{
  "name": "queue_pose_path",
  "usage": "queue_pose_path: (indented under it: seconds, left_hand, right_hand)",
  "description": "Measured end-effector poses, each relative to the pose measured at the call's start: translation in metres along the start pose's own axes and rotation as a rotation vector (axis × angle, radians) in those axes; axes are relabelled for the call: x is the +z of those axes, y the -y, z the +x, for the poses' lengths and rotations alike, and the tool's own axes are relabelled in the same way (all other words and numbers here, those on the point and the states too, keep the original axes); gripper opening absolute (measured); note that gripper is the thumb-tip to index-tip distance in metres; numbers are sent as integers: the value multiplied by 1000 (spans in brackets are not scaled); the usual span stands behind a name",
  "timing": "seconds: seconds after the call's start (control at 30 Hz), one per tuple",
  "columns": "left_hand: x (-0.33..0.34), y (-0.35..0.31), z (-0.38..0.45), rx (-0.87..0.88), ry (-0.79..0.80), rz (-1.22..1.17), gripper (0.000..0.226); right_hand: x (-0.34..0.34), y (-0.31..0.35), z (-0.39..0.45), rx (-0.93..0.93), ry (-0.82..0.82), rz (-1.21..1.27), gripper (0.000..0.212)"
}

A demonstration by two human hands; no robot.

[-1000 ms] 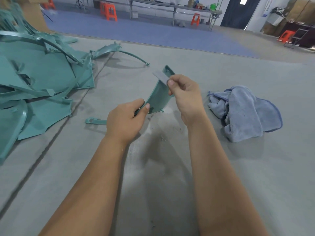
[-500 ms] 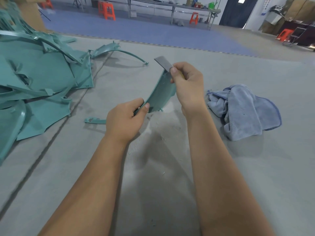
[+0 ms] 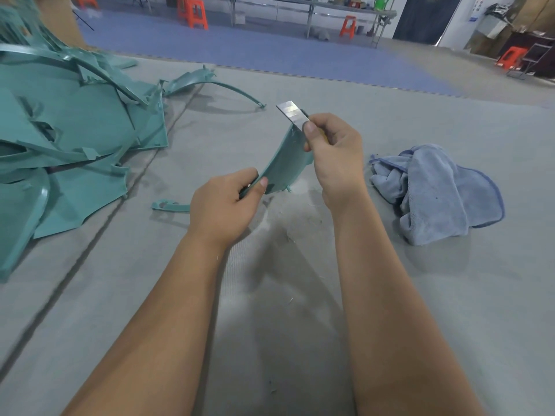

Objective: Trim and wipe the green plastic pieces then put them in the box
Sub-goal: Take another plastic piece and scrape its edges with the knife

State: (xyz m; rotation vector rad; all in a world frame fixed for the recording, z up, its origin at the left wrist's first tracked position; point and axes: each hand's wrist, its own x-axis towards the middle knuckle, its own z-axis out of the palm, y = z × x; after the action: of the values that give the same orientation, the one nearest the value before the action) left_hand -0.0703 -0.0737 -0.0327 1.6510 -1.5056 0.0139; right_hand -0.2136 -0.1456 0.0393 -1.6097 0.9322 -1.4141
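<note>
My left hand [image 3: 223,207] grips the near end of a curved green plastic piece [image 3: 285,163] held above the grey mat. My right hand [image 3: 333,154] pinches a knife whose flat silver blade [image 3: 292,112] sticks out up and to the left, at the far tip of the piece. A crumpled blue cloth [image 3: 435,190] lies on the mat to the right of my right hand. A big pile of green plastic pieces [image 3: 69,139] fills the left side. No box is in view.
A small green scrap [image 3: 169,205] lies on the grey mat [image 3: 300,295] left of my left hand, and a thin curved green piece [image 3: 216,85] lies farther off. Pale shavings dust the mat under my hands. Orange stools [image 3: 193,10] and a long bench stand on the blue floor beyond.
My right hand has drawn the blade up along the piece's edge to its far tip. My left hand has kept its grip in about the same place.
</note>
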Motion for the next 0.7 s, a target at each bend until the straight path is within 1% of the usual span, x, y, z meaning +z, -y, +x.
queue_pose_path:
  seconds: [0.2,0.43,0.7]
  left_hand:
    - [0,0,0,5,4,-7,33]
    - [0,1,0,2,-9,0,37]
    - [1,0,1,-9,-12,3,37]
  right_hand:
    - [-2,2,0,13,8,-22,23]
    - [-1,3,-3,34,3,-15,27]
    - [6,-4,-15,97,84,-7,17]
